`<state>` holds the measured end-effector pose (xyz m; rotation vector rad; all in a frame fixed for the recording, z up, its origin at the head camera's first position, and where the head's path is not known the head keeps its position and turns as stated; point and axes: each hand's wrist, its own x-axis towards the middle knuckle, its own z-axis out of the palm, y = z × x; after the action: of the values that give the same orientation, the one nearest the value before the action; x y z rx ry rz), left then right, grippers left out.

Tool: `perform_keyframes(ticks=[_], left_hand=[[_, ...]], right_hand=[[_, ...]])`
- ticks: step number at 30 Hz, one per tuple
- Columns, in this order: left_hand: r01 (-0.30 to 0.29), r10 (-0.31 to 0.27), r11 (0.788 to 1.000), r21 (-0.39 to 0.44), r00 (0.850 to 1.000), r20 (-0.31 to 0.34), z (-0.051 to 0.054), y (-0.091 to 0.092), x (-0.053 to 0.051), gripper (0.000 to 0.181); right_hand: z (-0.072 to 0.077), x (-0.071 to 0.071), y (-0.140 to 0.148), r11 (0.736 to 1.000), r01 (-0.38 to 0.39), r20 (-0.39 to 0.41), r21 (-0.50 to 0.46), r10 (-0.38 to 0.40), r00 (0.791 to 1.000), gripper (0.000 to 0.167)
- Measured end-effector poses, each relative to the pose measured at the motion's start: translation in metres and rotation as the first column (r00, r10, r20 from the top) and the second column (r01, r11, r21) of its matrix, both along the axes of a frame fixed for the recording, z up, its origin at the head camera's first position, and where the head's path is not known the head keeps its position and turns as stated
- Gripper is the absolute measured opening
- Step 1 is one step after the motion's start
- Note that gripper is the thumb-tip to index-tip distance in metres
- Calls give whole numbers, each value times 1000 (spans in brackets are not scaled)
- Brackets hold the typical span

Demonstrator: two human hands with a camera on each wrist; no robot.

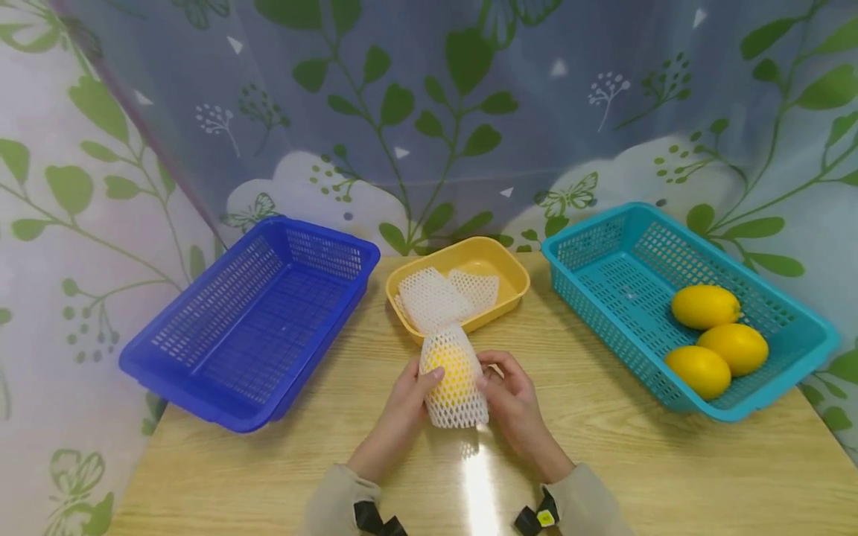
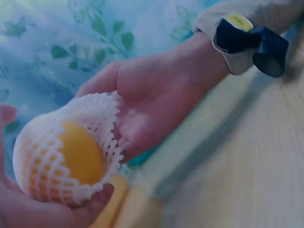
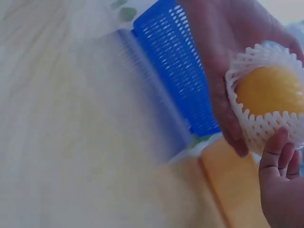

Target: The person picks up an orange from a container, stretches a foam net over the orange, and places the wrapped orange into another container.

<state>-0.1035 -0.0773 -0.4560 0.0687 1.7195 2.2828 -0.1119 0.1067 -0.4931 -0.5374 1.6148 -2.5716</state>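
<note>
A person holds a yellow fruit [image 1: 450,374] in a white foam net [image 1: 464,415] above the wooden table [image 1: 590,476], between two baskets and just in front of a small yellow tub [image 1: 508,272]. The left hand [image 1: 407,393] grips the wrapped fruit from its side, thumb laid over the mesh; its other fingers are mostly hidden in the head view. The right hand [image 1: 515,400] is at the opposite side, fingers bent, thumb and forefinger close together at the net's edge, pinching it. The net goes around the fruit, and its wide open end faces the person; both wrist views show bare yellow skin through that opening. The far end overlaps the tub's near rim in the head view, and whether they touch cannot be told.

More white nets [image 1: 436,296] lie in the tub. On the right, a teal basket [image 1: 590,316] holds three yellow fruits [image 1: 706,307] grouped at its near end. On the left stands a dark blue basket [image 1: 315,372]. A leaf-patterned curtain [image 1: 429,164] hangs behind. Both wrists wear beige cuffs [image 1: 345,491] and black devices [image 1: 369,517].
</note>
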Motion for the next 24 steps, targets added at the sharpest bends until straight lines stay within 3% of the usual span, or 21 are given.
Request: perform_keyframes(ticks=[3, 8, 11, 14, 17, 21, 24], left_hand=[[-8, 8, 1000, -18, 1000, 0, 13, -2, 3, 61], [-84, 85, 996, -37, 996, 38, 34, -8, 7, 62], [-82, 82, 997, 6, 995, 52, 50, -16, 10, 60], [-72, 71, 997, 18, 997, 41, 68, -27, 14, 57], [-74, 74, 996, -39, 997, -12, 87, -41, 17, 57], [-60, 49, 987, -151, 996, -80, 109, -65, 16, 56], [-54, 35, 979, -196, 995, -97, 125, -83, 12, 53]], right_hand=[[15, 1, -2, 1000, -31, -51, 3, 31, 998, 26], [41, 3, -10, 997, -69, -129, 28, 72, 989, 25], [56, 0, -16, 996, 9, -182, 90, 8, 983, 22], [70, -6, -23, 970, 164, -255, 177, -116, 960, 17], [80, -18, -31, 899, 349, -372, 263, -240, 897, 11], [90, -41, -46, 759, 543, -533, 359, -310, 787, 10], [100, -57, -61, 670, 604, -584, 431, -304, 753, 13]])
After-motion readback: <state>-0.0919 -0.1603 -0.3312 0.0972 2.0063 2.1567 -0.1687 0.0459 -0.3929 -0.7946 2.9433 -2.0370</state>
